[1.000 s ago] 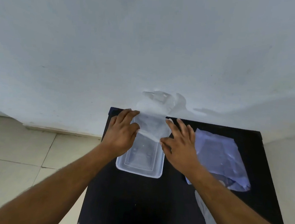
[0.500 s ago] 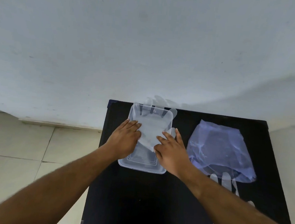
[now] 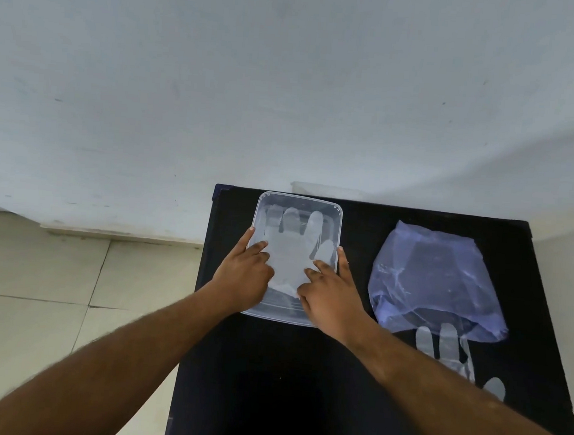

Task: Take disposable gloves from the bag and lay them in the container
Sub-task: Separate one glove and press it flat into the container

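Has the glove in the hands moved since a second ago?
Yes. The glove has come down from above the table's far edge into the container, where it now lies flat under both hands.
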